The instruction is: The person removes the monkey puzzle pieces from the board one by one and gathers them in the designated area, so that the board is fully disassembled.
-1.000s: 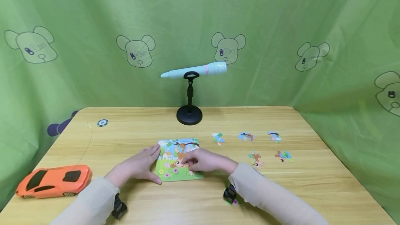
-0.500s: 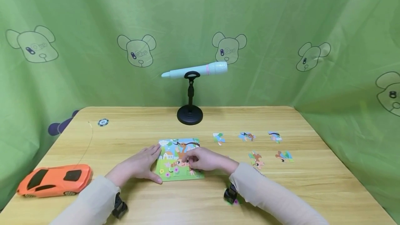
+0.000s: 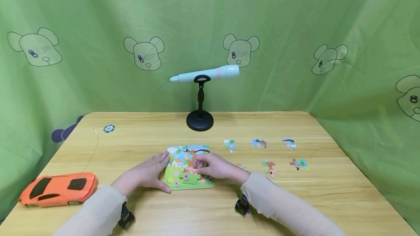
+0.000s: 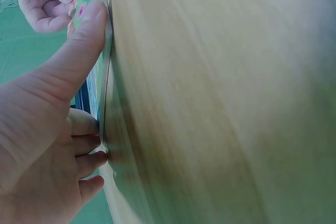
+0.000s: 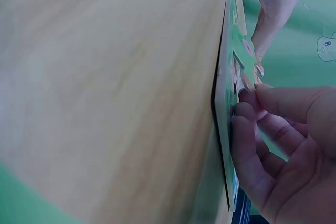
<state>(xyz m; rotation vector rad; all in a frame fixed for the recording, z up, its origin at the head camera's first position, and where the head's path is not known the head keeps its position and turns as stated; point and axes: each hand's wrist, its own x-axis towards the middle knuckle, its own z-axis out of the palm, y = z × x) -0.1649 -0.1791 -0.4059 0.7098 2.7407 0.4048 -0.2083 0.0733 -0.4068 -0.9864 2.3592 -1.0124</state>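
Observation:
A jigsaw puzzle board point(image 3: 175, 151) with a monkey picture lies on the wooden table. My left hand point(image 3: 149, 172) rests along its left edge, fingers extended, with the thumb at the near corner. Over the board's right part, my right hand point(image 3: 213, 166) pinches a puzzle piece point(image 3: 190, 178) between thumb and fingertips. The piece is mostly green with a pink flower. In the right wrist view this green piece point(image 5: 244, 51) stands tilted, raised off the board's surface. The fingers partly cover its far end and the monkey's face.
Several loose puzzle pieces point(image 3: 269, 167) lie to the right; another is partly under the right wrist. An orange toy car point(image 3: 59, 189) sits at the left. Behind stand a black stand point(image 3: 199, 119) with a blue toy microphone point(image 3: 205, 74) and a poker chip point(image 3: 109, 128).
The green flower piece has come up from the board and tilts in my right hand's pinch. The right hand has shifted slightly; the left hand stays at the board's edge.

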